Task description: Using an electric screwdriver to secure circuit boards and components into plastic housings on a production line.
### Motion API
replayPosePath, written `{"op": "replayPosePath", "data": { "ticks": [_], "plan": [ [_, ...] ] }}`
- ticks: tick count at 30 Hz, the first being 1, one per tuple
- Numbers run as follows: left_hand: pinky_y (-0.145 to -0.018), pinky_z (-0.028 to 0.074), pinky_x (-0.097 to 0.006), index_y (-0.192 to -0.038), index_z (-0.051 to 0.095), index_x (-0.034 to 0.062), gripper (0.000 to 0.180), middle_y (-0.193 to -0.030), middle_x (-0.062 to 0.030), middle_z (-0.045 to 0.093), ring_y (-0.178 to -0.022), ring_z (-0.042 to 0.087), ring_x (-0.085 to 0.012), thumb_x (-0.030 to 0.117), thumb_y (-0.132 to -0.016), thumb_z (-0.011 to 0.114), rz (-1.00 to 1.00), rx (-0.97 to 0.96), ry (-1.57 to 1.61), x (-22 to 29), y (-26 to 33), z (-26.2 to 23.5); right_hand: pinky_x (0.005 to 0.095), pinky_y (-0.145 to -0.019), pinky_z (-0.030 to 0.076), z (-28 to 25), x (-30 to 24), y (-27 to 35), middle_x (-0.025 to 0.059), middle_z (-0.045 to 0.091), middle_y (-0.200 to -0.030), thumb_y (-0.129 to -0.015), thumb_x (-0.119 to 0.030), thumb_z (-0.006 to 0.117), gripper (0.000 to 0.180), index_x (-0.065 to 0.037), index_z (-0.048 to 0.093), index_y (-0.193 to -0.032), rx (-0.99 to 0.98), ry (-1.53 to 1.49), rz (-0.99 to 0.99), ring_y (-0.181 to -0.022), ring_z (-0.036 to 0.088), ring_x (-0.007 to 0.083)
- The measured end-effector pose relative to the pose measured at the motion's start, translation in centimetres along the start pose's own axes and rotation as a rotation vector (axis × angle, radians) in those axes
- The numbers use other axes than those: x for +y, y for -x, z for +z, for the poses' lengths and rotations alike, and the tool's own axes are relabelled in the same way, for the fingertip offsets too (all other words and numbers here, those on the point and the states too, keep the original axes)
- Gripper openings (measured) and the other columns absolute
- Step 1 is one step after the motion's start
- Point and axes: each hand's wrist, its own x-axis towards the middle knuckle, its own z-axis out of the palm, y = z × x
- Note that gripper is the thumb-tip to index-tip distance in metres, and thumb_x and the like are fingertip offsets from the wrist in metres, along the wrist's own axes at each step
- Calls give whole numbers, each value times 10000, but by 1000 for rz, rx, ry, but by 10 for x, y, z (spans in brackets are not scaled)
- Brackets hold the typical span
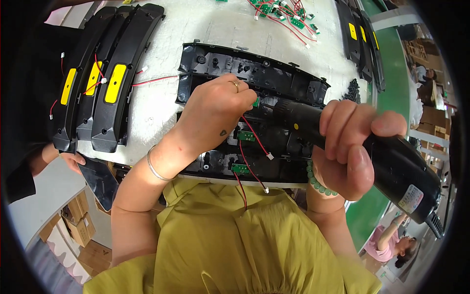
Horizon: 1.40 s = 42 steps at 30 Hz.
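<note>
My right hand [355, 142] is wrapped round a black electric screwdriver [303, 120], whose tip points left into an open black plastic shell. Just left of that tip, my left hand [218, 105] is closed, with its fingers bent down over a small green circuit board [256, 102]; the hand hides most of the board. Nearer me, a second circuit board [246, 136] and a third circuit board [240, 169] sit in other shells, with red and black wires trailing from them. Beyond my left hand lies another open black shell [245, 63] that shows no board.
Black covers with yellow labels [115, 83] stand at the left, and more covers [353, 32] at the far right. Loose wired boards [296, 22] pile up at the back. Small black parts [352, 90] lie at the right. Another person's hand [72, 161] is at the left table edge.
</note>
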Motion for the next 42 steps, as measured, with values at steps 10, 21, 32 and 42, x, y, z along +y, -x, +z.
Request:
{"op": "replayPosePath", "data": {
  "ticks": [10,21,32,42],
  "plan": [
    [-539,438,-350,-615,437,36,165,-617,-75,461,-655,498,-271,-73,-554,545,30,-17,60,-2,1,0,243,-564,332,10,4,-3,-34,411,-588,-731,-109,529,304,-96,445,-1023,13,17,23,-489,379,75],
    [-551,446,-350,-611,447,23,108,-624,-86,466,-667,502,-267,-38,-593,534,21,-4,54,-3,5,1,277,-513,370,25,5,-8,-7,418,-555,-722,-73,612,285,-117,359,-847,-163,140,52,-449,403,110],
    [-622,436,-363,-685,507,30,152,-662,-102,498,-701,513,-286,-14,-631,642,17,-26,67,2,-5,-8,310,-532,407,11,-2,-12,42,484,-640,-742,-32,627,298,-92,401,-927,-164,250,104,-520,462,159],
    [-638,465,-329,-751,573,0,116,-799,-95,608,-736,566,-265,-5,-675,660,-31,-25,23,14,-10,-6,285,-573,359,-98,-33,7,46,442,-652,-732,-18,510,214,-8,485,-944,498,449,-85,-545,401,134]
  ]
}}
